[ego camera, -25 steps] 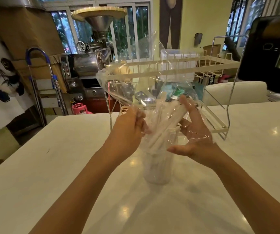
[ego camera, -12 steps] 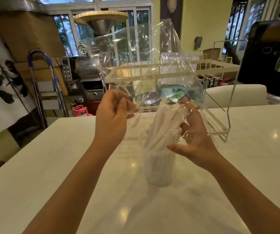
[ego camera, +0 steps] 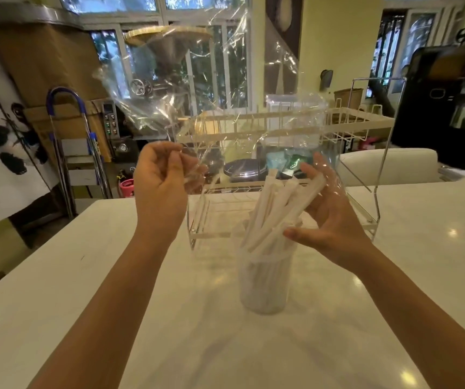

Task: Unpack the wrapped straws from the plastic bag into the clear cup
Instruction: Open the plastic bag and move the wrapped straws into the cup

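Task nearly done. Wrapped straws (ego camera: 276,209) already stand bunched in the clear cup (ego camera: 265,282), which sits on the white counter (ego camera: 85,290) at centre, leaning toward 1 o'clock. Plastic bag (ego camera: 211,108) is lifted off above them, looks empty, billowing toward 11–12 o'clock. Left hand (ego camera: 161,186) grip pinches the bag's lower edge, up at 10 o'clock of the cup. Right hand (ego camera: 329,217) grip is released, palm and fingers spread against the straw tops at 2 o'clock, steadying them. Left to do, by judgement: pull the bag fully clear, set it aside, let straws settle.
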